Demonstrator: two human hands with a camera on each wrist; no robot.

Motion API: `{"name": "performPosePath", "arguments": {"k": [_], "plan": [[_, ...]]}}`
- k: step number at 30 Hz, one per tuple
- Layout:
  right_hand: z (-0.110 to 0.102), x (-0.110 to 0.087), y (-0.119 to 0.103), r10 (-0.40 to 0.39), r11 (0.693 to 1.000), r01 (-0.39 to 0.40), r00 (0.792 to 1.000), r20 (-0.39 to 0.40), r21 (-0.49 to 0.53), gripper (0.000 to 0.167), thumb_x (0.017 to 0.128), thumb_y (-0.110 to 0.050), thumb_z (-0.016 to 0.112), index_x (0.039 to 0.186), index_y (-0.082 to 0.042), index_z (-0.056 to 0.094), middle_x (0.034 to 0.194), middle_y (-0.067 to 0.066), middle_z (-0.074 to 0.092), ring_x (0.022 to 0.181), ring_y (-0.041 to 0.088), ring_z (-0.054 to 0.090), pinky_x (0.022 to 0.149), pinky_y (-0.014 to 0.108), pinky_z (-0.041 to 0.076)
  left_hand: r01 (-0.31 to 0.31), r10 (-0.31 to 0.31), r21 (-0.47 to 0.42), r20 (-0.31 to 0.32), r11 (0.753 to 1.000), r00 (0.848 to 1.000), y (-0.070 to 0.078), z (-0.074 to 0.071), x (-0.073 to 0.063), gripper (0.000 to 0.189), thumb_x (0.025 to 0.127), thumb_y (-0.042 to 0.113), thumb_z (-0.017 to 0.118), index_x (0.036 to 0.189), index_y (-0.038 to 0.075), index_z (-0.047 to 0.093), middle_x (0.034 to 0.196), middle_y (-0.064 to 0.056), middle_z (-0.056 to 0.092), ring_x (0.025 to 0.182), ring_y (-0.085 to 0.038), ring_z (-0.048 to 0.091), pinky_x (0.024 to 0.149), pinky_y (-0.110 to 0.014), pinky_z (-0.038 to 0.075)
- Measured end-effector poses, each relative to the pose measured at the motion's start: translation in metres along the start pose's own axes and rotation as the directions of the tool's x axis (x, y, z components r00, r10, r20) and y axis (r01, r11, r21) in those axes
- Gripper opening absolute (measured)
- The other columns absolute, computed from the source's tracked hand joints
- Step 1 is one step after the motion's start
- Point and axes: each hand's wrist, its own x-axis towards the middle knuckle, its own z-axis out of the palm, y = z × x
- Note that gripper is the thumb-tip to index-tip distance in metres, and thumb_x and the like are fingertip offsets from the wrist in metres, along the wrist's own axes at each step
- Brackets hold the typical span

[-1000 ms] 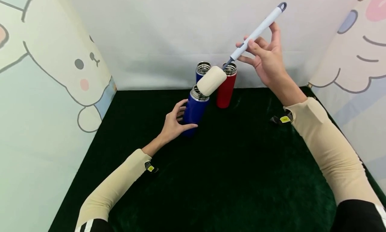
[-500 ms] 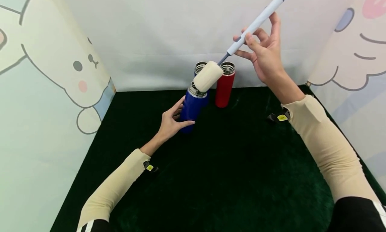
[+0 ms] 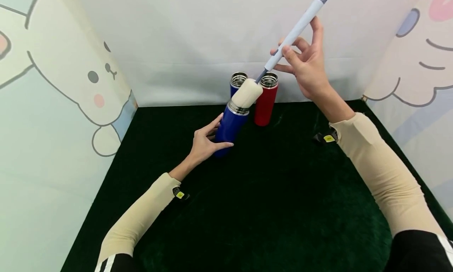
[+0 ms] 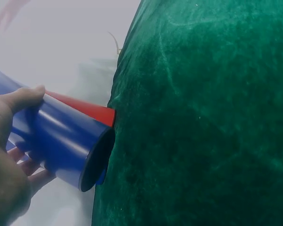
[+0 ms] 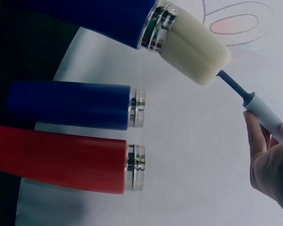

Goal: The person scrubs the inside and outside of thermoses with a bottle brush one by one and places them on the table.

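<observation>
Perhaps my left hand [image 3: 204, 146], gripping the blue bottle [image 3: 231, 124], slips if my right hand [image 3: 311, 69] jams its pinched sponge brush [image 3: 296, 30].

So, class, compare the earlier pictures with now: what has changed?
The brush has tilted steeper, and its sponge head, earlier overlapping one side of the neck of the held blue bottle, now lines up with it. That bottle leans slightly further right. Nothing was grasped or released: the left grip holds the bottle, the right grip the brush. The red bottle and rear blue bottle stayed put.
</observation>
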Motion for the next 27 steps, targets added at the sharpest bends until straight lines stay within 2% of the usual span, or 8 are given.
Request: {"name": "performPosePath", "arguments": {"k": [6,9,16,22,27], "plan": [[0.001,-0.001,0.003,-0.008,0.998,0.010,0.999,0.034,-0.058,0.078,0.097,0.009,0.057,0.158,-0.020,0.019,0.105,0.015,0.063,0.094,0.028,0.075,0.079,0.039,0.063,0.000,0.000,0.012,0.004,1.000,1.000,0.000,0.002,-0.002,0.091,0.075,0.019,0.093,0.153,0.030,0.047,0.149,-0.009,0.058,0.127,-0.032,0.064,0.101,-0.052,0.055],[0.002,0.002,0.001,0.000,0.999,0.002,1.000,0.027,-0.053,0.079,0.096,0.009,0.058,0.159,-0.021,0.020,0.105,0.014,0.062,0.093,0.028,0.076,0.078,0.040,0.063,-0.022,0.022,0.010,-0.004,1.000,1.000,0.005,0.001,-0.002,0.090,0.074,0.019,0.093,0.153,0.028,0.049,0.148,-0.008,0.059,0.125,-0.032,0.065,0.100,-0.052,0.056],[0.000,0.000,-0.002,0.013,0.999,-0.011,0.999,0.040,-0.048,0.082,0.095,0.011,0.059,0.160,-0.020,0.022,0.104,0.016,0.061,0.091,0.028,0.076,0.074,0.040,0.063,-0.098,0.100,0.092,-0.025,0.991,0.995,0.014,-0.002,-0.002,0.088,0.070,0.016,0.095,0.148,0.026,0.055,0.133,-0.010,0.069,0.122,-0.028,0.066,0.099,-0.053,0.056],[0.000,-0.008,0.003,-0.024,0.998,0.025,0.999,0.025,-0.057,0.082,0.095,0.011,0.060,0.162,-0.018,0.021,0.104,0.014,0.062,0.091,0.027,0.076,0.074,0.039,0.063,-0.126,0.131,0.141,-0.031,0.982,0.991,0.014,-0.003,-0.002,0.087,0.069,0.016,0.096,0.147,0.023,0.057,0.125,-0.012,0.072,0.120,-0.029,0.068,0.097,-0.053,0.057],[0.004,-0.012,0.006,-0.081,0.991,0.084,0.996,0.027,-0.108,0.079,0.096,0.011,0.057,0.161,-0.014,0.020,0.103,0.013,0.062,0.091,0.025,0.076,0.074,0.037,0.064,-0.118,0.123,0.130,-0.035,0.985,0.992,0.014,-0.001,-0.004,0.088,0.069,0.017,0.096,0.147,0.024,0.057,0.132,-0.012,0.070,0.121,-0.029,0.068,0.095,-0.052,0.058]]}}
